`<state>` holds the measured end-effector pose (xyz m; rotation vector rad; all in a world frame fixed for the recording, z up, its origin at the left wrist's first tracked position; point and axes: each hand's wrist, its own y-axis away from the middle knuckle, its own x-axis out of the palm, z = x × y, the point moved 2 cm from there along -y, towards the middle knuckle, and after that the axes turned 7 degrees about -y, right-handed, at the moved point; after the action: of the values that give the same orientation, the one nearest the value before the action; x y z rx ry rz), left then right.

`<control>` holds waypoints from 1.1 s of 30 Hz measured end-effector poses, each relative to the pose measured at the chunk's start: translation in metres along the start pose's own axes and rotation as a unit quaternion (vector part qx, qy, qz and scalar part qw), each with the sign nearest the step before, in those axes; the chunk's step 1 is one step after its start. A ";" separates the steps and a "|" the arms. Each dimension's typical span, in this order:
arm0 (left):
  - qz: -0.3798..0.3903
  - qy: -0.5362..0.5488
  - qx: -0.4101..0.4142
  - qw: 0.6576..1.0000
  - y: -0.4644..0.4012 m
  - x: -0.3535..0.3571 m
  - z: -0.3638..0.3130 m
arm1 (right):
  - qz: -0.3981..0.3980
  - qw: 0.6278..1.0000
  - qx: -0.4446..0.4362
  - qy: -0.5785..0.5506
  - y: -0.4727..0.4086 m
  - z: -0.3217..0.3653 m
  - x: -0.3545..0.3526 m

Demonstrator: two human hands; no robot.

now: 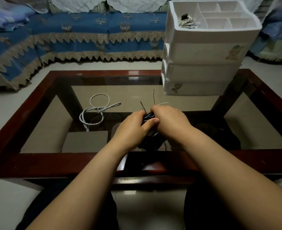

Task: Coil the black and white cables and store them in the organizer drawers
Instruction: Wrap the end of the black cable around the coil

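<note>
A loose white cable [96, 112] lies on the glass table [37, 105] at ten o'clock of the hands. The left hand [133, 128] and right hand [168, 120] each close their grip around a coiled black cable [147, 117]. At one o'clock stands the organizer [201, 62], its top drawer [219, 33] open, holding a coiled white cable [187, 23].

Black cable [149, 137] coiled, held; white cable [95, 112] loose

2 hands [151, 123], 1 blk cable bundle [151, 140], 1 white cable [95, 112], 1 organizer [201, 52] w/ 4 drawers.
</note>
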<state>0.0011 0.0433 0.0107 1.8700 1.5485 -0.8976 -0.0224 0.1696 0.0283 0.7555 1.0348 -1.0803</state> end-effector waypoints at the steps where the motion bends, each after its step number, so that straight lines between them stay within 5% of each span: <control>1: 0.006 0.014 -0.002 1.000 0.000 0.000 -0.001 | -0.003 1.000 0.002 0.004 -0.001 0.000 0.001; 7: 0.014 0.101 -0.043 0.994 0.000 -0.012 -0.004 | -0.039 0.999 -0.025 0.024 0.000 0.005 0.001; 13: 0.042 0.269 -0.107 0.956 -0.002 -0.021 0.015 | -0.081 0.985 -0.147 0.038 -0.001 0.006 0.000; 19: 0.006 0.316 -0.119 0.941 -0.007 -0.018 0.018 | -0.053 0.982 -0.181 0.024 -0.002 0.002 -0.004; 24: -0.056 0.171 -0.073 0.981 -0.005 -0.020 0.020 | 0.020 0.985 -0.171 0.006 0.003 -0.002 0.001; 33: -0.113 0.015 -0.047 0.992 -0.005 -0.004 0.014 | -0.019 0.987 -0.129 0.090 0.005 -0.005 0.019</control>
<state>-0.0067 0.0311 0.0050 1.6731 1.8149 -0.8812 -0.0174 0.1693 0.0087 0.6328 1.3187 -0.9001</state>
